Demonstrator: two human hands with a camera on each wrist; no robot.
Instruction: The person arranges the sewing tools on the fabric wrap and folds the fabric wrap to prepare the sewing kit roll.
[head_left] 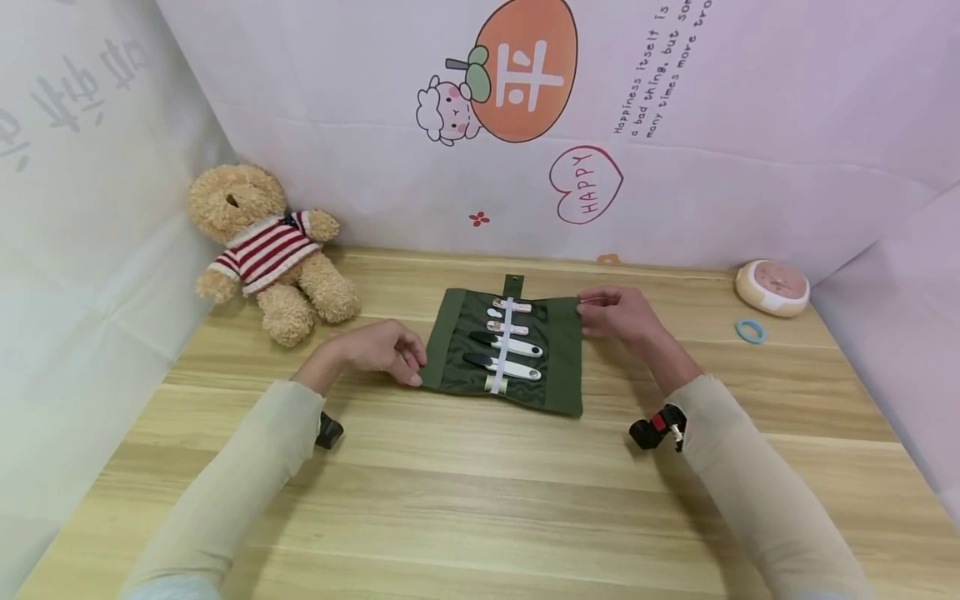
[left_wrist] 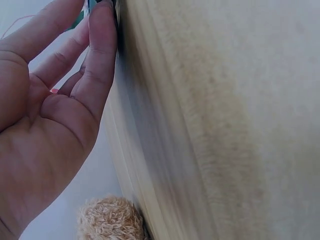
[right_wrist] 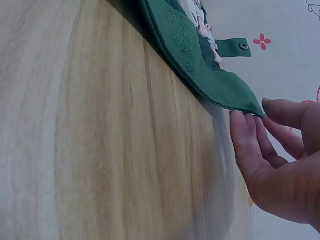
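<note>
A dark green fabric tool roll [head_left: 564, 358] lies unfolded on the table, its snap tab [right_wrist: 234, 47] pointing to the wall. Across its middle runs a white elastic band [head_left: 501, 357] over several small tools. Two of these are white-handled tools [head_left: 521, 369] with black ends; smaller pale pieces sit above them. My left hand [head_left: 384, 348] pinches the roll's near left corner between thumb and fingers; that grip is partly cut off in the left wrist view. At the far right corner, my right hand [head_left: 618, 313] pinches the fabric, which lifts slightly off the table there.
On the left, a teddy bear [head_left: 273, 254] in a striped shirt leans against the wall cloth. A round white and pink object [head_left: 772, 288] and a blue ring [head_left: 751, 331] lie at the far right. Printed cloth [head_left: 360, 167] hangs behind the wooden table [head_left: 450, 500].
</note>
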